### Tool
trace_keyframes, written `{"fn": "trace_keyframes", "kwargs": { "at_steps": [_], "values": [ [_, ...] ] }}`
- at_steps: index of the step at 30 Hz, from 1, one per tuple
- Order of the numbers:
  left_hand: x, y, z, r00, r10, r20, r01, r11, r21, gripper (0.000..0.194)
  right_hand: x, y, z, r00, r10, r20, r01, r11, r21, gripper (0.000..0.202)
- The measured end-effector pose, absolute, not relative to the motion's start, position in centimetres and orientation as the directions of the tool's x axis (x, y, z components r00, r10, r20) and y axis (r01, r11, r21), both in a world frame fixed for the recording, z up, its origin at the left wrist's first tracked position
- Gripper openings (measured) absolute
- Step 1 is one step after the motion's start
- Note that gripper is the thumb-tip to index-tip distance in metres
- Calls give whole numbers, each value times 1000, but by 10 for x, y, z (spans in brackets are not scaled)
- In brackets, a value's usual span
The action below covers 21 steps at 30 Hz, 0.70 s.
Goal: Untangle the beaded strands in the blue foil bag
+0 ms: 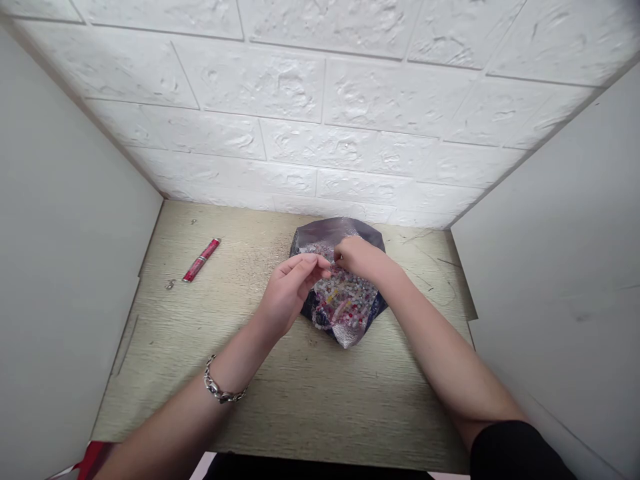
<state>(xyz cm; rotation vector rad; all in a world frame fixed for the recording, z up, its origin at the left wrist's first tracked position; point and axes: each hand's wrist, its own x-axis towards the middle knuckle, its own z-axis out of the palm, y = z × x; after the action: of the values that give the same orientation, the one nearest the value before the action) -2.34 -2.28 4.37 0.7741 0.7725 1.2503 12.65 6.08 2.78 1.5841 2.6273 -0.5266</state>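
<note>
An opened bag (pixel 345 337) with a silvery lining and dark outside lies on the table. Small beads (pixel 345 293) in white, clear, pink, red and yellow fill it. Over its left side is my left hand (pixel 293 287), thumb and fingertips pinched together. My right hand (pixel 359 257) hovers above the beads, fingers curled in and closed, its tips near those of the left. Whatever sits between the fingertips is too small to make out. A chain bracelet (pixel 217 387) circles my left wrist.
A red tube-shaped packet (pixel 201 260) lies on the wooden table (pixel 320 400) at the left, with small metallic bits (pixel 171 284) near it. Thin thread-like strands (pixel 440 267) lie at the right. A white brick-patterned wall (pixel 320 87) and pale side panels enclose the table.
</note>
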Motion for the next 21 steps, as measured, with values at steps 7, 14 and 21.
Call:
{"fn": "trace_keyframes", "kwargs": {
  "at_steps": [7, 14, 21],
  "values": [
    [-26, -22, 48, 100, 986, -137, -497, 169, 851, 13, 122, 56, 28, -466, 865, -188, 881, 436, -182, 16],
    [-27, -23, 50, 131, 959, -250, -412, 282, 867, 12, 126, 60, 31, -448, 884, -131, 885, 418, -204, 16],
    [-25, -24, 49, 123, 963, -238, -340, 266, 902, 18, 128, 58, 49, -403, 915, 8, 810, 361, -463, 24]
  ]
}}
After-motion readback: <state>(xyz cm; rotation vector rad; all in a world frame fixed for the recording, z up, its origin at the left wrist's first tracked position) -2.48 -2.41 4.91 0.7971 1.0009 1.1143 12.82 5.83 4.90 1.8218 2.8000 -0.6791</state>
